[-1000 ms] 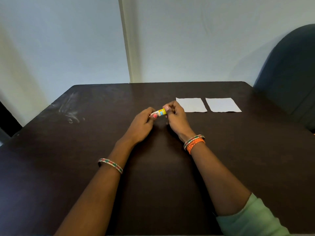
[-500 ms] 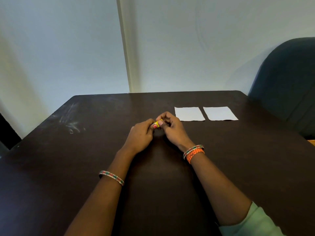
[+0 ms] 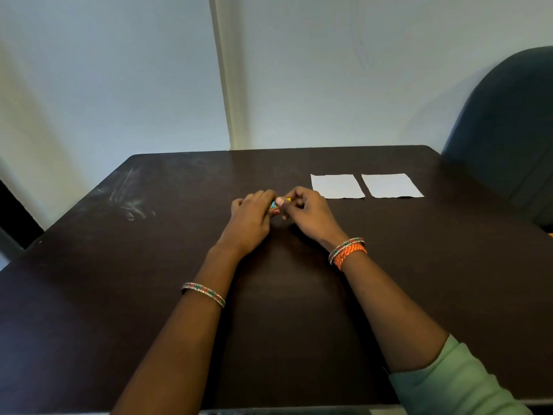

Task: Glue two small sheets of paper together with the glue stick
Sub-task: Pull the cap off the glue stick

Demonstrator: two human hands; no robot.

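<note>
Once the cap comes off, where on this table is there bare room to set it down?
Bare table lies left of the left hand, and near the right edge, nearer than the right sheet. Crowded: both hands close on the glue stick; the left sheet lies just beyond the right hand.

A dark brown table (image 3: 119,280) fills most of the view, with pale scuff marks (image 3: 128,199) at ten o'clock. A dark blue chair back (image 3: 508,130) stands at two o'clock. A white wall (image 3: 329,70) rises at twelve o'clock.
</note>
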